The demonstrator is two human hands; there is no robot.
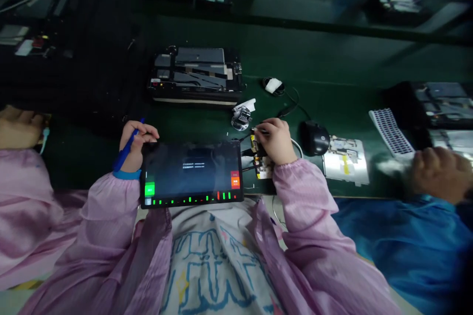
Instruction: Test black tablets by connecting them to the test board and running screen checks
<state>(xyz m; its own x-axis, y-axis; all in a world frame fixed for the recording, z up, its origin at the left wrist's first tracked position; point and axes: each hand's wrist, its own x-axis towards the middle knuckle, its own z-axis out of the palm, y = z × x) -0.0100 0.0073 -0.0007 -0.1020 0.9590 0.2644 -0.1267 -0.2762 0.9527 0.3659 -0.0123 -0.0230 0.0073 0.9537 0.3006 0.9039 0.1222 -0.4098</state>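
Note:
A lit screen panel [192, 172] with a dark display, green and red blocks and a row of small bars lies at the table's front edge. My left hand [133, 145] is at its upper left corner, fingers curled, with a blue pen [127, 150] held in it. A blue band circles that wrist. To the right of the panel, my right hand [276, 140] is closed in a pinch over a small circuit board [263, 168] with yellow tape. Whatever its fingertips grip is too small to make out. Dark cables run from the panel to the board.
Behind the panel lies a stack of opened device housings [195, 76]. A shiny round metal part [241, 119], a coiled cable [273, 86], a black rounded device [315, 138] and a silver plate [346, 160] lie around. Co-workers' hands [438, 172] [20, 128] are at both sides.

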